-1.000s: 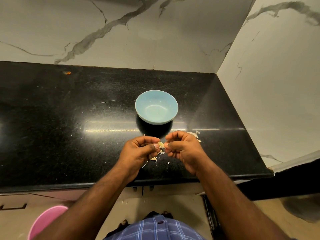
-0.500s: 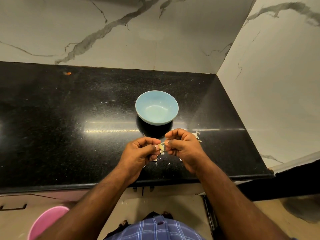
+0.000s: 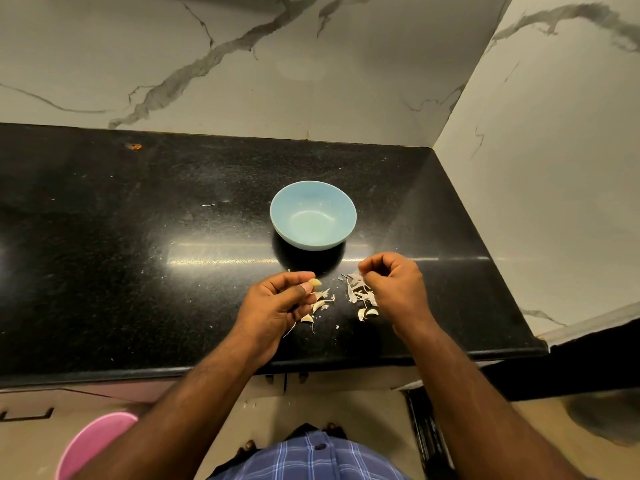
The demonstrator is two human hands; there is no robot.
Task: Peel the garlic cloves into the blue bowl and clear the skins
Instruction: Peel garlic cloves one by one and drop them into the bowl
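Pale blue bowl [image 3: 313, 215] on speckled black counter [image 3: 138, 237]; grey-veined white marble wall [image 3: 242, 64] at twelve o'clock; pink tub [image 3: 93, 441] at seven.

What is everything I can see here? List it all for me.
blue bowl: one, pale blue, nothing visible inside, on the counter beyond the hands.
garlic clove: one, pale yellow, pinched at the left fingertips.
garlic skins: scattered scraps, whitish, on the counter between and under the hands.
counter: one, black speckled stone, against marble walls.
pink tub: one, pink, on the floor lower left.
left hand: holds the clove.
right hand: fingers curled over the skins; whether it pinches one is unclear.
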